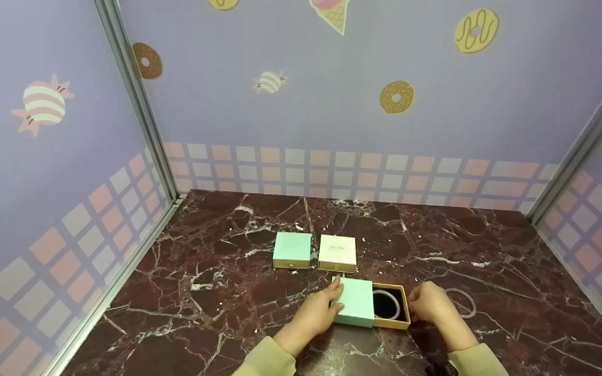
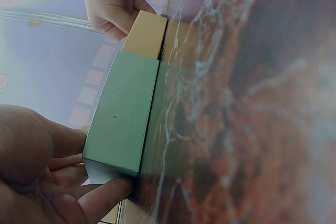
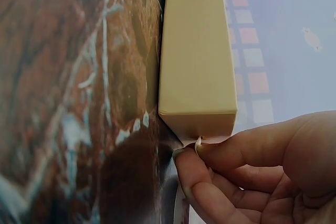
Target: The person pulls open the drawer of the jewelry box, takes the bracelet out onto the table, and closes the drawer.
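My left hand (image 1: pixel 315 312) grips the mint green sleeve (image 1: pixel 356 302) of a drawer-style jewelry box, with fingers and thumb about its left end. Out of the sleeve's right side the yellow drawer (image 1: pixel 391 325) is partly pulled. Inside, on a black lining, lies a pale bangle (image 1: pixel 398 308), its left part reaching the sleeve's edge. My right hand (image 1: pixel 431 303) is at the drawer's outer end. Its thumb and finger pinch a small light pull loop (image 3: pixel 198 144) there. A second pale bangle (image 1: pixel 473 305) lies on the table just right of that hand, partly hidden by it.
Two closed drawer boxes stand behind the hands: a mint green box (image 1: pixel 292 249) and a cream box (image 1: pixel 337 251) to its right. The dark red marbled table (image 1: pixel 217 292) has light specks on it. Patterned lilac walls (image 1: pixel 332 125) enclose its back and sides.
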`<state>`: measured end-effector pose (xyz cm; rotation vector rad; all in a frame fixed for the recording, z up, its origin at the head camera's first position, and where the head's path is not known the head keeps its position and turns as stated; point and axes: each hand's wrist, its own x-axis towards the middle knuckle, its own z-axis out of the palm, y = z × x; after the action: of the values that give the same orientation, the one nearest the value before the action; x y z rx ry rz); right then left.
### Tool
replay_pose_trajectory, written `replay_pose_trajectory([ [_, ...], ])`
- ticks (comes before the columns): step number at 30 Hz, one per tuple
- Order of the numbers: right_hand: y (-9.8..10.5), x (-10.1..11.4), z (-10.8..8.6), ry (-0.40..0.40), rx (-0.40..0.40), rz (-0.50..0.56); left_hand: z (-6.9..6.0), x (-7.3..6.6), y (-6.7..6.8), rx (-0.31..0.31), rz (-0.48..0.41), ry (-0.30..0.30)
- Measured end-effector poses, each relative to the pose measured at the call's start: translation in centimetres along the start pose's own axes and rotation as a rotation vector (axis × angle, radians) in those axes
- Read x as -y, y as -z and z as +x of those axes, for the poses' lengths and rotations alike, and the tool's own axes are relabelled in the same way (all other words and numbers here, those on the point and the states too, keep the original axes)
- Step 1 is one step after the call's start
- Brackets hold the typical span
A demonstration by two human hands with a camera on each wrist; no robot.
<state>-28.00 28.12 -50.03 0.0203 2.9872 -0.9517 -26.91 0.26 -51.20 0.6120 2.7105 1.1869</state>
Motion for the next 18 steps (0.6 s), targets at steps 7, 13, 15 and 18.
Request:
replay_pose_trajectory([
  [7,0.07,-0.06,-0.01,0.000,0.006,0.009,0.03,0.06,-0.04,0.001,0.002,-0.002],
  [13,0.22,0.19,-0.15,-0.013,0.009,0.026,0.02,0.06,-0.05,0.006,-0.013,-0.003],
  [15,0.32,0.33,-0.23,-0.018,0.011,0.031,0.02,0.06,-0.05,0.004,-0.013,-0.004],
  [18,0.54,0.57,-0.35,-0.018,0.020,0.028,0.01,0.07,-0.04,0.002,-0.007,-0.005],
])
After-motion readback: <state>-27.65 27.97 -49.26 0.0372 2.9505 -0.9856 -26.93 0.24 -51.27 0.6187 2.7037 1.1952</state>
